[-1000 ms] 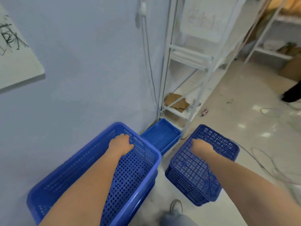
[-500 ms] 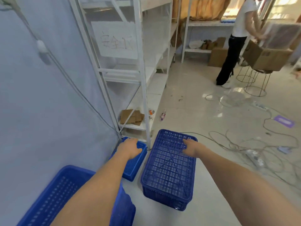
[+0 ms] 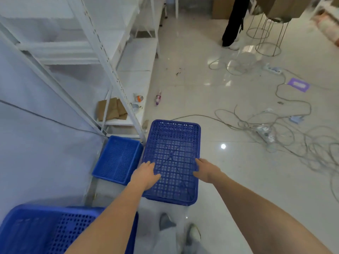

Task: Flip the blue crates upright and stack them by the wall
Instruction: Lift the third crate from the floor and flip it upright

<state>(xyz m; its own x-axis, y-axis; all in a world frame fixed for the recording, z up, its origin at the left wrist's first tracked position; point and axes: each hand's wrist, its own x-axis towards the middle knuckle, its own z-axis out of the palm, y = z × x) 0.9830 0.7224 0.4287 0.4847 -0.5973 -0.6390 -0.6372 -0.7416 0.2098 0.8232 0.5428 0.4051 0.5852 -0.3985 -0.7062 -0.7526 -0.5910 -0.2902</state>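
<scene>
At the bottom left corner of the frame an upright blue crate point(image 3: 45, 230) is sitting against the wall point(image 3: 36, 153), its perforated inside facing up and partly hidden behind the left forearm. At the bottom centre the person's shoes point(image 3: 192, 233) are standing on the glossy pale floor point(image 3: 238, 171). Just above them, in the lower middle of the frame, the overturned blue crate point(image 3: 172, 154) is lying bottom-up on the floor, its gridded base showing a moulded cross. The left hand point(image 3: 145, 176) is resting on the crate's left edge with its fingers point(image 3: 149, 165) stretched out over the grid, released rather than clenched; the right hand point(image 3: 206, 170) is lying along the right edge, its fingers bending over the rim (how far they are curling under cannot be told from here). Just left of this crate, touching or nearly touching it, a smaller blue crate point(image 3: 118, 159) is sitting at the foot of the wall, beside the white shelving rack point(image 3: 102, 57). On the rack's lowest shelf, left of centre, flattened brown cardboard point(image 3: 111, 109) is lying. At the right of the frame a tangle of cables point(image 3: 286, 129) is sprawling across the floor. At the top right another person's dark trouser legs point(image 3: 233, 21) are standing next to wire stands point(image 3: 267, 39).
</scene>
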